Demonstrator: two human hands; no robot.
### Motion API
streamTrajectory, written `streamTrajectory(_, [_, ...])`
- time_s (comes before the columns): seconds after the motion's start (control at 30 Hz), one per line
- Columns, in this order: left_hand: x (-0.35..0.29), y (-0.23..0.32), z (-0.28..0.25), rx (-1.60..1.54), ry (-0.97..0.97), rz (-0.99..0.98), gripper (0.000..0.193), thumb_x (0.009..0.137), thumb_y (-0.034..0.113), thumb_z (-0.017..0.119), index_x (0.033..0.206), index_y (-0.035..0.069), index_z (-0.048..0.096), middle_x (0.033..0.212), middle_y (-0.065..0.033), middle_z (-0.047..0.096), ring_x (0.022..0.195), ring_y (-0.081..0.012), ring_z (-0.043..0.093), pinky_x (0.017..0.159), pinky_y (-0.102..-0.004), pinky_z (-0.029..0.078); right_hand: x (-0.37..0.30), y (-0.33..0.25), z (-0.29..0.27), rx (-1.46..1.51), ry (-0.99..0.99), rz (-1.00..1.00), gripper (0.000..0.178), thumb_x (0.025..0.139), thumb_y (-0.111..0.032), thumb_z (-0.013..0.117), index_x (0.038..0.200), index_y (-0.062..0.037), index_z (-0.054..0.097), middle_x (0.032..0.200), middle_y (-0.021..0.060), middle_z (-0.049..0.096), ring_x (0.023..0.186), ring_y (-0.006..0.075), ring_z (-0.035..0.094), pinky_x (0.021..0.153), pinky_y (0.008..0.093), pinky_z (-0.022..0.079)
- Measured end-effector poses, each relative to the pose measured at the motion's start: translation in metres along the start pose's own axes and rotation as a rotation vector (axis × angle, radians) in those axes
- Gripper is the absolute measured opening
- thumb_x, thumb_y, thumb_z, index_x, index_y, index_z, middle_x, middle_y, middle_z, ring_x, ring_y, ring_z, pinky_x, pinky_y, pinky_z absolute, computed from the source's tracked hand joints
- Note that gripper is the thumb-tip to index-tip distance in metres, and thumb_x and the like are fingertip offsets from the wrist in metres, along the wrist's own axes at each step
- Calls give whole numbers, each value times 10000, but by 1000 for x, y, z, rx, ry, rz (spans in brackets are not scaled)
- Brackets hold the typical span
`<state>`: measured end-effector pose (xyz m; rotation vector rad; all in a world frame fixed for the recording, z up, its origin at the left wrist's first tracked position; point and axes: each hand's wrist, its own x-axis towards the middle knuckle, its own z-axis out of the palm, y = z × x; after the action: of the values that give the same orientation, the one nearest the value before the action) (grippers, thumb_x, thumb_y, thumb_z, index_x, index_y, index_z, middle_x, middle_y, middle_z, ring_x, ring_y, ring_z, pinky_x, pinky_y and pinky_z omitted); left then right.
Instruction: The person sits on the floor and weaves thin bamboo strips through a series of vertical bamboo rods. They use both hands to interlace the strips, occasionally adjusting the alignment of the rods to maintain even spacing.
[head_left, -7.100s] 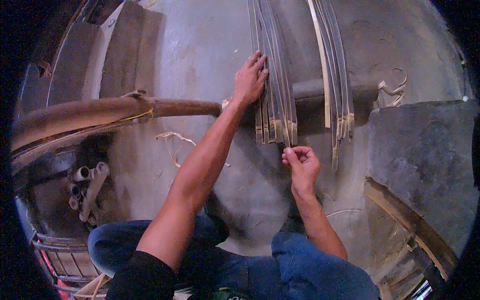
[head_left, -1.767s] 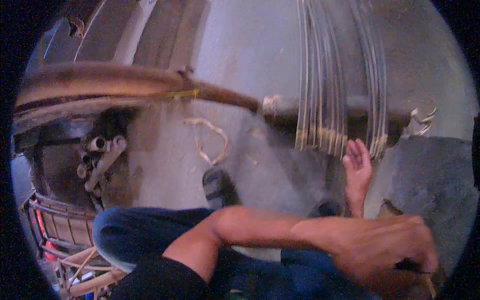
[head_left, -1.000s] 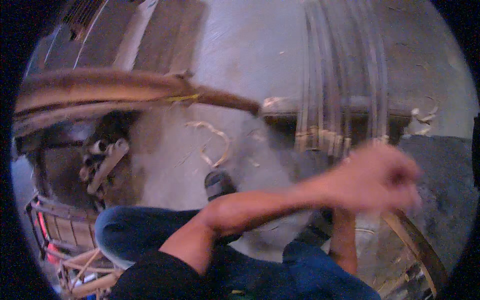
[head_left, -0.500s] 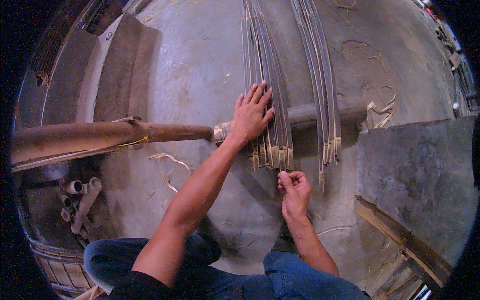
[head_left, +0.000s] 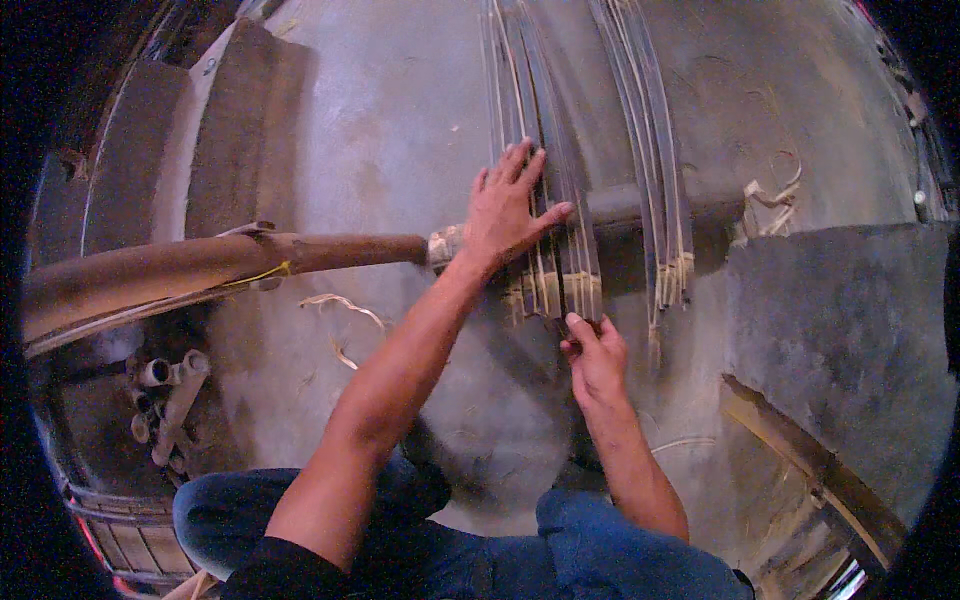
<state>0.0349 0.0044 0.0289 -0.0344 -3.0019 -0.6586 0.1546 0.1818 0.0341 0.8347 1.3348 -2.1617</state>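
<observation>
Two bundles of long, thin bamboo strips, dark with pale bands near their ends, lie across a dark round pole (head_left: 655,212). My left hand (head_left: 505,215) rests flat on the left bundle (head_left: 570,200), fingers spread and thumb stretched out to the right. At the near end of that same bundle, my right hand (head_left: 597,355) pinches a strip end between thumb and fingers. Its fingertips are partly hidden. To the right, apart from both hands, is the second bundle (head_left: 655,150).
A thick brown pole (head_left: 180,270) comes in from the left toward the dark one. Short tubes (head_left: 180,395) are piled at lower left. A grey slab (head_left: 840,310) stands on the right, with a split bamboo length (head_left: 810,460) below it. Pale shavings (head_left: 345,305) litter the concrete floor.
My left thumb has swung out to the right over the strips. My right hand keeps its pinch at the near ends. The whole view has shifted slightly.
</observation>
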Motion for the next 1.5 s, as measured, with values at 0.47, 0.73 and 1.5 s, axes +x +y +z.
streamTrajectory(0.47, [1, -7, 7, 134, -63, 127, 665, 854, 507, 521, 1420, 216, 328, 1513, -72, 208, 1392, -257, 195, 1091, -535, 164, -44, -30, -1, -196, -225, -217, 286, 917, -150, 500, 1163, -6, 519, 751, 25, 552, 595, 82, 492, 511, 248, 407])
streamTrajectory(0.73, [-5, -4, -12, 122, -106, 88, 654, 868, 526, 483, 1423, 223, 318, 1524, -32, 183, 1399, -237, 181, 1100, -516, 159, -9, -51, 42, -511, -208, -709, 435, 927, -203, 520, 1307, -20, 411, 696, -39, 473, 567, 33, 401, 506, 202, 350])
streamTrajectory(1.5, [8, -7, 2, 133, -55, 79, 662, 868, 576, 445, 1433, 266, 293, 1489, -103, 256, 1396, -258, 183, 1092, -570, 113, -27, -16, -5, -265, -214, -155, 316, 838, -56, 647, 1124, 32, 545, 979, 121, 654, 851, 158, 646, 714, 247, 523])
